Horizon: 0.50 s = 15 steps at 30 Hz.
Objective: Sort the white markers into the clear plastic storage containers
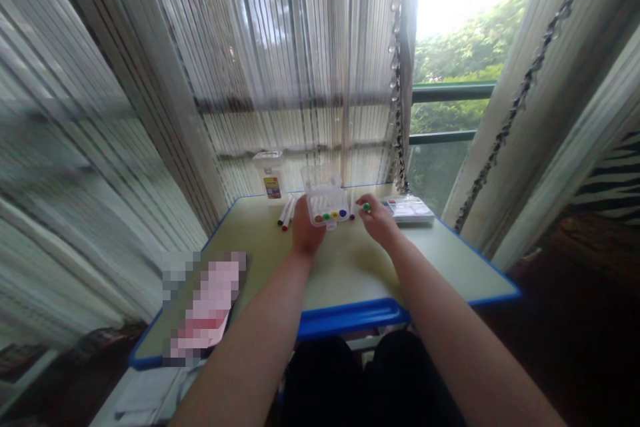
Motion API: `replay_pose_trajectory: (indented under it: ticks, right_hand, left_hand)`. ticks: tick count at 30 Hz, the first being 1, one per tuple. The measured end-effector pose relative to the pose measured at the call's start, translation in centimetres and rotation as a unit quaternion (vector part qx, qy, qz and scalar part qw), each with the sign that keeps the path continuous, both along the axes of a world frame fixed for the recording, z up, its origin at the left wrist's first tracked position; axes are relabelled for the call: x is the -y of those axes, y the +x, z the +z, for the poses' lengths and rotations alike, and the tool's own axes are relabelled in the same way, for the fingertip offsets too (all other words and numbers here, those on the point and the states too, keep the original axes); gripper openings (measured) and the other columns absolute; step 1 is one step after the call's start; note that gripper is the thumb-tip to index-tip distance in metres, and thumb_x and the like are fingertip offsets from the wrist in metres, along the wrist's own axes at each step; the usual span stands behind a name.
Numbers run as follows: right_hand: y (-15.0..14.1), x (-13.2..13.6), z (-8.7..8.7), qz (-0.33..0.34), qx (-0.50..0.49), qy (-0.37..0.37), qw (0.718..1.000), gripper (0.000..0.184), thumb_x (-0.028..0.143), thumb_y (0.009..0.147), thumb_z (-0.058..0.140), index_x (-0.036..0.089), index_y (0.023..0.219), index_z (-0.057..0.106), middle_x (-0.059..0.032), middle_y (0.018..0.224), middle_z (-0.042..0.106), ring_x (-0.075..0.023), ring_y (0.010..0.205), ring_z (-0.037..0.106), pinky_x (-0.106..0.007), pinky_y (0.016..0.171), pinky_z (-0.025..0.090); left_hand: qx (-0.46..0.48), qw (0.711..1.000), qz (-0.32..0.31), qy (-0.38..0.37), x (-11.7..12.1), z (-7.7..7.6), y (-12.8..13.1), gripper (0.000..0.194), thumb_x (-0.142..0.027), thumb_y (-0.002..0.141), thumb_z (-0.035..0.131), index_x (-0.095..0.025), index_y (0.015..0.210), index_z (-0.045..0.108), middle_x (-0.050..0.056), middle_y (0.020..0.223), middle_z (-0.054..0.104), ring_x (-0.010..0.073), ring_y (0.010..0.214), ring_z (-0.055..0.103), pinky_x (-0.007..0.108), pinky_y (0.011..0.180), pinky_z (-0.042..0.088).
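My left hand [306, 233] is wrapped round the side of a clear plastic box [331, 225], tilted toward me with its lid up. Inside lie several white markers with brown, green, yellow and blue ends [335, 214]. To the right of the box, my right hand [381, 221] is closed on a marker with a green end [367, 207]; most of that marker is hidden. Between the box and this hand is a marker with a purple end [352, 216]. Loose white markers with black and red ends [287, 215] lie beside my left hand.
A lidded clear container with a label [272, 187] stands at the back left of the blue-edged table [345, 280]. A flat, clear-topped white case [411, 211] rests at the back right. On the left lies a pink, pixelated item [213, 300]. String curtains [300, 67] hang behind.
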State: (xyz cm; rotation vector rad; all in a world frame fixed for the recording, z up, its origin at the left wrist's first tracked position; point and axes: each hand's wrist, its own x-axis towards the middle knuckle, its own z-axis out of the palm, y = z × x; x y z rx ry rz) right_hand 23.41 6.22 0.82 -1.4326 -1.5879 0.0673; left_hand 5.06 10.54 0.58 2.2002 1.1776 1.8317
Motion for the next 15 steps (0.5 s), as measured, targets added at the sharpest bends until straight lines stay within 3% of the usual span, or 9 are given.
replay_pose_trajectory:
  ticks: [5,8,11,15]
  right_hand:
    - [-0.3,0.5,0.7,0.006,-0.046,0.085,0.995,0.016,0.027,0.081,0.046,0.020,0.093,0.055,-0.0046,0.088,0.062,-0.0161,0.078,0.057,-0.029,0.072,0.045]
    - [-0.5,1.0,1.5,0.022,-0.065,0.183,0.981,0.012,0.030,0.083,0.049,0.021,0.087,0.056,-0.0057,0.094,0.060,-0.0159,0.083,0.056,-0.029,0.071,0.046]
    - [-0.9,1.8,2.3,0.041,-0.154,0.280,0.947,0.012,0.033,0.085,0.052,0.021,0.085,0.055,-0.0039,0.091,0.058,-0.0127,0.076,0.056,-0.027,0.067,0.047]
    - [-1.3,2.8,3.2,0.104,-0.340,0.292,0.888,0.016,0.037,0.087,0.050,0.022,0.089,0.051,0.0048,0.068,0.051,-0.0072,0.053,0.051,-0.022,0.053,0.045]
  left_hand:
    - [-0.015,1.000,-0.003,-0.005,0.0,0.0,0.0,0.024,-0.019,0.074,0.054,-0.021,0.098,0.053,0.010,0.097,0.060,0.0253,0.095,0.058,0.043,0.085,0.049]
    - [-0.014,1.000,-0.006,-0.007,-0.2,-0.1,0.0,0.027,-0.017,0.073,0.054,-0.022,0.099,0.052,0.009,0.099,0.060,0.0246,0.096,0.058,0.043,0.087,0.048]
    - [-0.018,1.000,0.001,-0.003,-0.5,-0.3,0.1,0.028,-0.017,0.071,0.055,-0.022,0.099,0.052,0.008,0.098,0.060,0.0245,0.096,0.057,0.044,0.087,0.048]
    - [-0.019,1.000,0.002,-0.003,-0.6,-0.4,0.0,0.030,-0.015,0.070,0.055,-0.021,0.099,0.052,0.009,0.099,0.059,0.0255,0.098,0.057,0.043,0.088,0.048]
